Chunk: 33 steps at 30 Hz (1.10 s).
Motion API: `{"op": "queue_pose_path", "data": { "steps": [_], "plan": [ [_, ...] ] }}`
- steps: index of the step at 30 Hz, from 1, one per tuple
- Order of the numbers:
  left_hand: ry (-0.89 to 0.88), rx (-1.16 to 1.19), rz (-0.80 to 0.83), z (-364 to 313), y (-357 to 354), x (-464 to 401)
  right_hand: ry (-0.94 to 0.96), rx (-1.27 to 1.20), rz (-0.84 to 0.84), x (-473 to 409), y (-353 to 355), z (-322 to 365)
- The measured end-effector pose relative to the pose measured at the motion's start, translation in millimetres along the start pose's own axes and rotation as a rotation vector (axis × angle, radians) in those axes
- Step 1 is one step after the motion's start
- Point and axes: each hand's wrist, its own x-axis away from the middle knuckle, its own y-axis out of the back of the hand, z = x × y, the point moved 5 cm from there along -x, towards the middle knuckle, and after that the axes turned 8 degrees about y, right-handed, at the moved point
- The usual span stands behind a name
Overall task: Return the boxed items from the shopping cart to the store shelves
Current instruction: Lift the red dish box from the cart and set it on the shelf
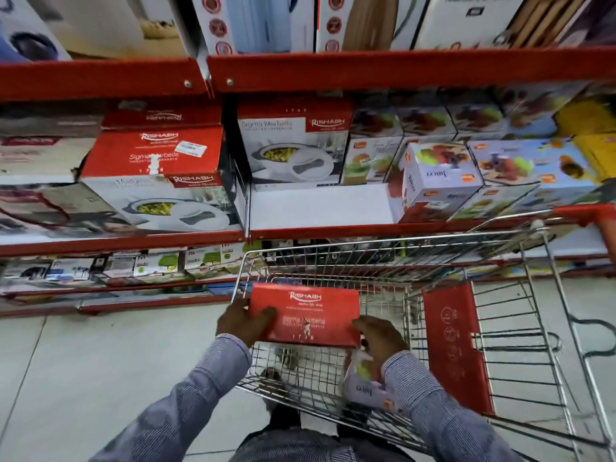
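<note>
A red casserole box (305,313) with white lettering is held over the wire shopping cart (393,261). My left hand (241,320) grips its left edge and my right hand (378,336) grips its right lower corner. Under my right wrist a white juicer box (363,383) lies in the cart basket. Straight ahead, the middle shelf (320,208) has a bare white gap between a matching casserole box (293,148) at the back and stacked juicer boxes (436,178) on the right.
More casserole boxes (156,175) sit left of a shelf divider. A red shelf beam (366,66) runs overhead with large boxes above it. The cart's red child-seat flap (453,345) and handle (596,218) are on the right. Lower shelves and pale floor tiles (83,368) lie left.
</note>
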Motion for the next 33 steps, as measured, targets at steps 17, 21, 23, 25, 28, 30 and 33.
{"op": "queue_pose_path", "data": {
  "steps": [17,21,23,25,28,30,33],
  "plan": [
    [-0.577,0.378,-0.266,-150.9,126.2,102.0,0.642,-0.164,-0.250,40.1,102.2,219.7],
    [-0.622,0.364,-0.340,-167.6,133.6,101.6,0.647,-0.111,-0.284,25.4,102.9,238.2],
    [-0.629,0.355,-0.329,-176.3,133.8,97.4,0.644,-0.122,-0.304,12.1,101.5,242.3],
    [-0.632,0.316,-0.318,-184.7,132.6,91.9,0.649,-0.135,-0.295,5.5,98.2,248.0],
    [-0.623,0.235,-0.353,-192.2,131.0,82.4,0.674,-0.106,-0.298,-4.9,94.2,254.0],
    [-0.613,0.194,-0.370,-194.8,129.6,76.1,0.674,-0.101,-0.291,-12.9,89.7,254.9],
    [-0.588,0.152,-0.371,-196.8,127.9,64.4,0.631,-0.136,-0.246,-26.2,81.1,250.9]
  ]
}}
